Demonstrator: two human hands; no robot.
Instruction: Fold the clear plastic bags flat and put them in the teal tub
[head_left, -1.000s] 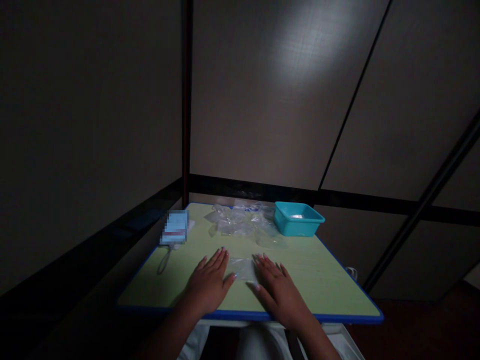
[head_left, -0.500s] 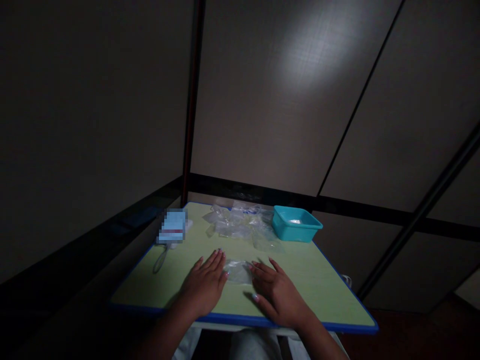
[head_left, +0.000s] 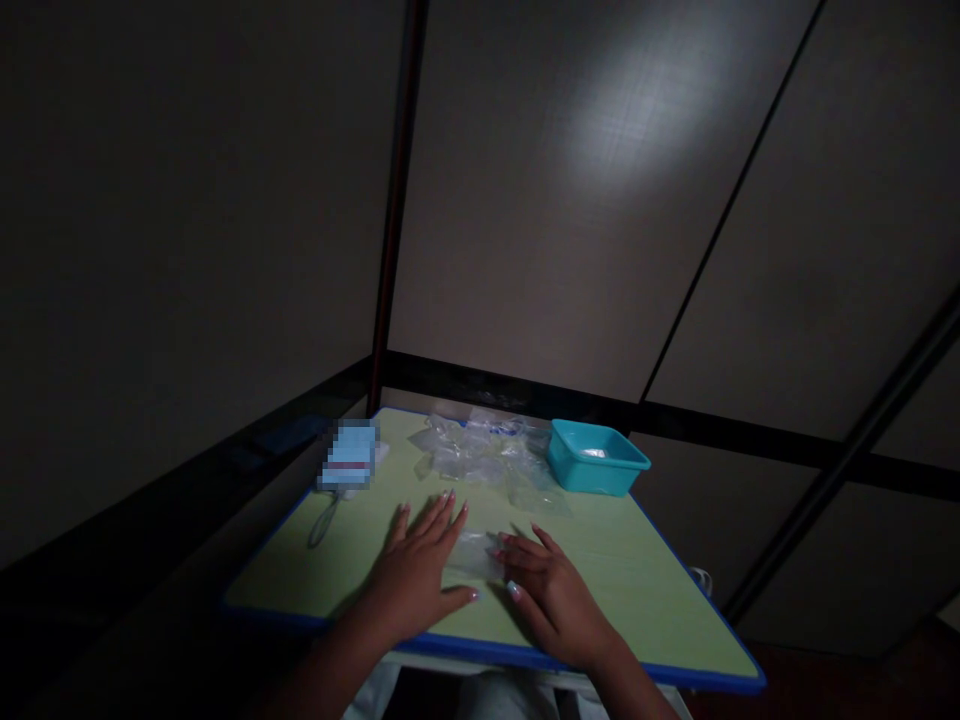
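A small clear plastic bag lies flat on the pale green table between my hands. My left hand rests palm down at its left side, fingers spread and thumb stretched along the bag's near edge. On the right, my right hand has its fingertips on the bag's right edge, with the fingers apart and slightly bent. Neither hand is closed around anything. Further back lies a loose heap of crumpled clear plastic bags.
A turquoise plastic basket stands at the back right, something pale and shiny inside. At the back left lies a blurred light-blue item with a strap loop. The table has a blue rim; dark panels stand behind it.
My left fingers have spread, and the left thumb has swung out to the right along the bag's near side. My right hand has barely moved. The view has shifted slightly.
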